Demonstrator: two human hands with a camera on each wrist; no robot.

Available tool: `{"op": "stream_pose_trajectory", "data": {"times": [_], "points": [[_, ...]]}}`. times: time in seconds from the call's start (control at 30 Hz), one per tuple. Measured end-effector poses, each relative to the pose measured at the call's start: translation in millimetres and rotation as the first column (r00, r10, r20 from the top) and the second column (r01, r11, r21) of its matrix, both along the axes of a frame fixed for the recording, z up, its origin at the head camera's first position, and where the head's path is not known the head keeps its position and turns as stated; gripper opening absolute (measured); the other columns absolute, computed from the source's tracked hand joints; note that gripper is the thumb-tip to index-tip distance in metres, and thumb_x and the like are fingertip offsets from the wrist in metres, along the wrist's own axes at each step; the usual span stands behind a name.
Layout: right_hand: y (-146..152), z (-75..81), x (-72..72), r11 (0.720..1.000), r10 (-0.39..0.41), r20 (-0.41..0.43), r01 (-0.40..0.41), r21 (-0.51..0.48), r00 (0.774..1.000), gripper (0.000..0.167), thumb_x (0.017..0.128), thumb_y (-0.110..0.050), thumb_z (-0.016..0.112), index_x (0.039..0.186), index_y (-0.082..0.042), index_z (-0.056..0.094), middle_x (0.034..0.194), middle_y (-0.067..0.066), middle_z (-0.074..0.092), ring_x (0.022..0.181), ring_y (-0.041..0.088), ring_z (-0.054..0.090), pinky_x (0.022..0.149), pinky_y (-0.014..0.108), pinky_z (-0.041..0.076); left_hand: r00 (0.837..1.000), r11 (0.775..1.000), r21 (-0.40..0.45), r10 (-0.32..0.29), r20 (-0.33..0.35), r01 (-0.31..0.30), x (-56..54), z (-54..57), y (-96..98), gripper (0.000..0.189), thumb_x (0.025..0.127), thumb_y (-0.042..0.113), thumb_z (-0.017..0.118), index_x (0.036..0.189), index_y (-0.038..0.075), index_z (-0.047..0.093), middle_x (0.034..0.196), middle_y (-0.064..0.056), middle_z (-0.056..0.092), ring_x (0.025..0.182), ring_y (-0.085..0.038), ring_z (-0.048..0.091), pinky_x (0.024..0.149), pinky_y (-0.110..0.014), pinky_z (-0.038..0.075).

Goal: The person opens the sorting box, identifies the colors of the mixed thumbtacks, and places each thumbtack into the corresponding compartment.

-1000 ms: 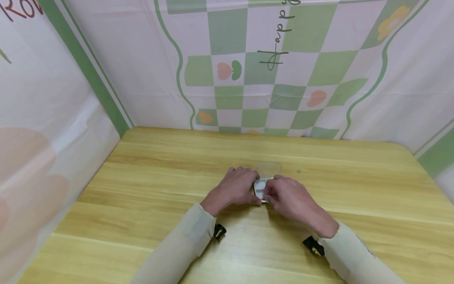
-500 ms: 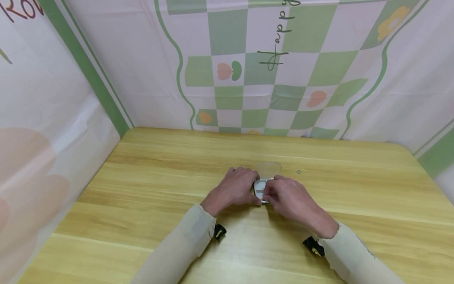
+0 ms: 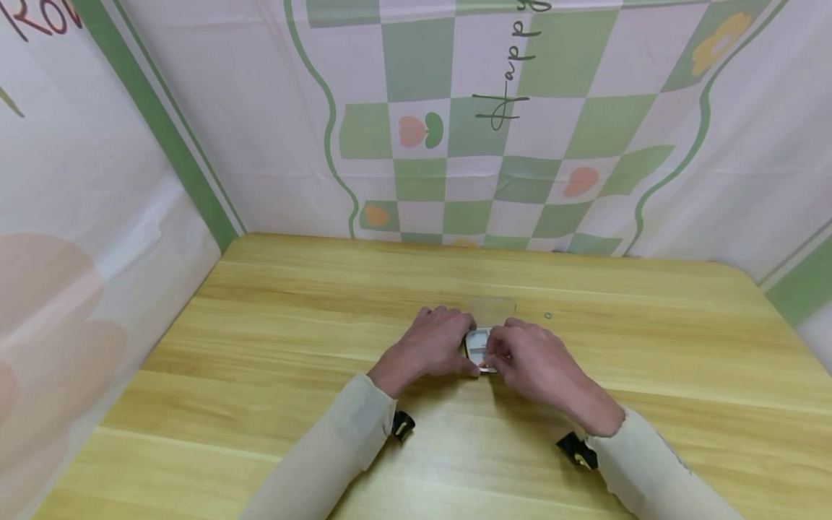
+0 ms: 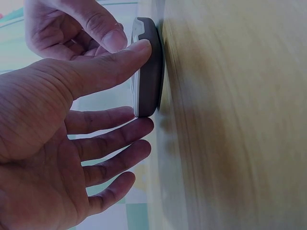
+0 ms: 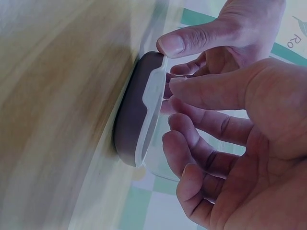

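Note:
A small compartment case point(image 3: 477, 345), like a pill box, lies on the table with its lid raised. It has white inner dividers and a dark brown base point(image 4: 150, 72). My left hand point(image 3: 434, 342) steadies it from the left, thumb on the near side and fingertips at the far side. Over the case's right part my right hand point(image 3: 534, 361) has its fingers bent, thumb and forefinger tips almost meeting. In the right wrist view the right thumb point(image 5: 206, 92) is at the open top; whether anything tiny sits between the fingertips is hidden. The clear lid point(image 3: 492, 310) extends behind.
A tiny ring-shaped piece point(image 3: 548, 315) lies on the wooden table point(image 3: 312, 289), right of the lid. Patterned cloth point(image 3: 474, 173) hangs behind the table and at its sides. Black wrist-worn devices point(image 3: 402, 426) sit by both cuffs.
My right hand has shifted very slightly to the right, its fingertips staying over the case. The left hand and the case have stayed in place.

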State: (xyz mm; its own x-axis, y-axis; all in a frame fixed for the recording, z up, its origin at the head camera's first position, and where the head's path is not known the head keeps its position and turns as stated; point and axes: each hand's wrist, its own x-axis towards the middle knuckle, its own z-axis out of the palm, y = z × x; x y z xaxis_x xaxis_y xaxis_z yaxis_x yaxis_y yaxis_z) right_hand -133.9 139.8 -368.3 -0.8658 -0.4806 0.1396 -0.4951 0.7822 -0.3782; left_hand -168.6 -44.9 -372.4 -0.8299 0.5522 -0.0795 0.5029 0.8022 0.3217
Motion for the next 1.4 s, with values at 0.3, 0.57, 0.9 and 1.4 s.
{"op": "stream_pose_trajectory", "data": {"times": [0.3,0.57,0.9,1.4], "points": [[3,2.8,-2.7,1.0,-0.015,0.012,0.015,0.006,1.0,0.011,0.083,-0.005,0.079,0.083,-0.011,0.07,0.078,-0.003,0.058,0.065,0.012,0.051,0.058,0.03,0.045,1.0,1.0,-0.008,-0.003,-0.002,0.003,-0.1,-0.5,0.0,0.052,0.077,0.047,0.088,0.113,0.014,0.07,0.09,0.009,0.062,0.08,-0.012,0.053,0.078,-0.033,0.038],[8,6.9,-5.9,0.999,-0.048,0.026,0.048,0.006,0.999,0.011,0.083,-0.007,0.079,0.083,-0.012,0.07,0.08,-0.002,0.06,0.068,0.014,0.053,0.061,0.033,0.044,1.0,1.0,-0.012,-0.002,-0.002,0.002,-0.7,-0.6,0.4,0.053,0.077,0.047,0.088,0.114,0.014,0.069,0.091,0.008,0.063,0.082,-0.013,0.053,0.078,-0.033,0.038],[15,9.0,-10.8,0.997,-0.08,0.023,0.08,0.018,0.997,0.007,0.084,-0.009,0.078,0.085,-0.009,0.071,0.081,0.001,0.061,0.07,0.016,0.055,0.059,0.033,0.045,1.0,1.0,-0.011,0.0,-0.002,0.0,-0.5,-0.9,0.6,0.054,0.077,0.047,0.088,0.115,0.013,0.069,0.091,0.008,0.062,0.082,-0.013,0.053,0.079,-0.033,0.038],[25,12.4,-16.6,0.994,-0.105,0.047,0.105,0.016,0.993,0.006,0.086,-0.009,0.076,0.09,-0.008,0.072,0.084,0.003,0.062,0.072,0.018,0.056,0.061,0.034,0.046,1.0,1.0,-0.012,0.002,-0.003,-0.002,-0.1,-1.3,0.5,0.057,0.077,0.046,0.088,0.118,0.013,0.068,0.094,0.007,0.064,0.085,-0.014,0.053,0.081,-0.034,0.039]]}}
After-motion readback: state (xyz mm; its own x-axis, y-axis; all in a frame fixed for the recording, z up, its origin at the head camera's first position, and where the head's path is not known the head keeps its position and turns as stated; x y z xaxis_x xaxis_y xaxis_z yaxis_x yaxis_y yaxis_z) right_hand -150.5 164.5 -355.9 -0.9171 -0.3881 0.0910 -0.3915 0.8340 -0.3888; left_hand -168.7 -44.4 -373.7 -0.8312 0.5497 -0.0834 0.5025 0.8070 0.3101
